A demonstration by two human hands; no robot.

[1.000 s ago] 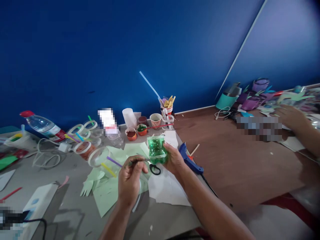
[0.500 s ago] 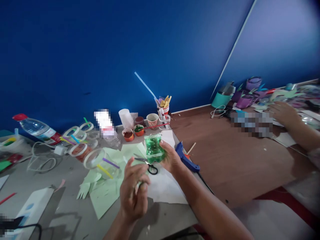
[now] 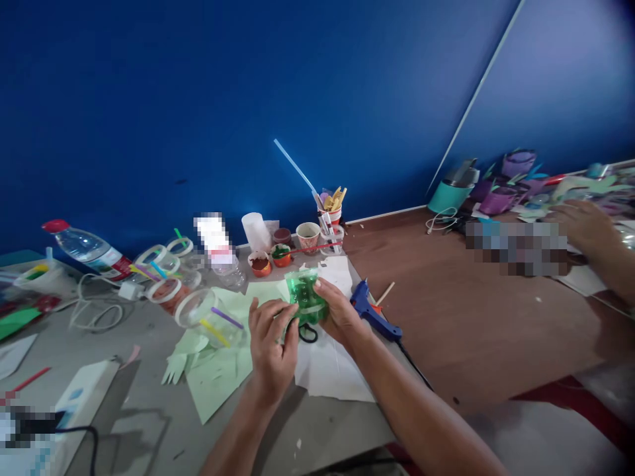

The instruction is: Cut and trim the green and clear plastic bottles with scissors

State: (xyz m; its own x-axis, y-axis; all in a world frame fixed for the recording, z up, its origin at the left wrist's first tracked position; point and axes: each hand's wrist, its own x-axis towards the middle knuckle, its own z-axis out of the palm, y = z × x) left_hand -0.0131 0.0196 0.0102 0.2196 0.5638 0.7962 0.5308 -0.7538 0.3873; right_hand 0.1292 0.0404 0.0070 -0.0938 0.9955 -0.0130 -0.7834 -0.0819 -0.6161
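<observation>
My right hand (image 3: 341,316) grips a green see-through plastic bottle piece (image 3: 306,295) from its right side, holding it just above the grey table (image 3: 124,423). My left hand (image 3: 270,347) reaches up to the piece's left side, its fingertips curled against it. Black-handled scissors (image 3: 308,333) lie on the paper under the piece, partly hidden by my hands. White paper sheets (image 3: 332,373) and pale green paper cut-outs (image 3: 218,377) lie below my hands.
A blue glue gun (image 3: 373,312) lies right of my right hand. Clear cups with coloured straws (image 3: 198,311), a water bottle (image 3: 84,248), small paint pots (image 3: 270,260) and a cup of tools (image 3: 330,215) stand behind. Another person's hand (image 3: 585,228) works on the brown table (image 3: 471,330) near purple pots (image 3: 506,188).
My left hand drew back toward me, then moved up to the left side of the green piece. My right hand kept its hold on the piece.
</observation>
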